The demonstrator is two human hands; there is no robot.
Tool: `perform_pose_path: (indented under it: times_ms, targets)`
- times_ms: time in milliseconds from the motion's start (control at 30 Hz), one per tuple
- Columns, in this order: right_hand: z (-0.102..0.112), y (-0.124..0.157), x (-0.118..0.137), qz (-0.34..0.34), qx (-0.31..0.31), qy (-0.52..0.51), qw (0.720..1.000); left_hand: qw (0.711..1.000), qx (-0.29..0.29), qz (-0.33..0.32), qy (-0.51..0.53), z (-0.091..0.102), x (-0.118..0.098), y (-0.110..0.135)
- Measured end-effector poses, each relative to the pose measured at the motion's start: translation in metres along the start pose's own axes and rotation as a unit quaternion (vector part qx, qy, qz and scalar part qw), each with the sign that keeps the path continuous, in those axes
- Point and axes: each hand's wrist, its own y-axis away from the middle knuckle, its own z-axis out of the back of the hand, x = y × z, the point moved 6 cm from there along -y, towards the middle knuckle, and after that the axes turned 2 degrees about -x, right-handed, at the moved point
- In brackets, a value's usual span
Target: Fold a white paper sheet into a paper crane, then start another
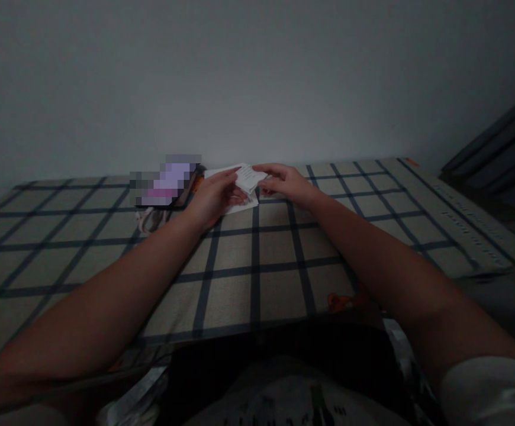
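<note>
My two bare hands meet over a white sheet (243, 208) on a counter (275, 290) spread with checked cloth. Above the sheet is a small printed paper (247, 178), its text too faint to read. My right hand (290, 184), at the sheet's right, has thumb and fingers closed on the paper's right edge. My left hand (215, 198), over the sheet's left part, curls at the opposite edge; I cannot tell whether it grips. Left of the sheet are a phone (169, 183) and a pale cord (143, 220). Uneven pulling could crease or tear the paper; my left wrist, drifting outward, might nudge the phone.
</note>
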Motion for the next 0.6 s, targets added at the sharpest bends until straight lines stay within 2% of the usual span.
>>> perform_pose_path:
  times_ms: [133, 233, 367, 600]
  targets:
    - [0.0004, -0.0013, -0.0030, -0.011, 0.000, -0.007, 1.000, 0.999, 0.020, 0.015, 0.030, -0.0034, -0.0018, 0.0016]
    - [0.0006, -0.0013, -0.0016, -0.015, -0.003, -0.004, 1.000, 1.000, 0.023, 0.005, 0.015, -0.0029, -0.0016, 0.0013]
    - [0.0006, -0.0004, -0.0009, -0.017, -0.003, -0.005, 1.000, 1.000, 0.021, -0.006, -0.010, -0.0021, -0.0005, 0.0016]
    - [0.0001, -0.0021, -0.0060, -0.012, 0.000, -0.013, 1.000, 1.000, 0.015, 0.003, 0.012, -0.0048, -0.0005, 0.0033]
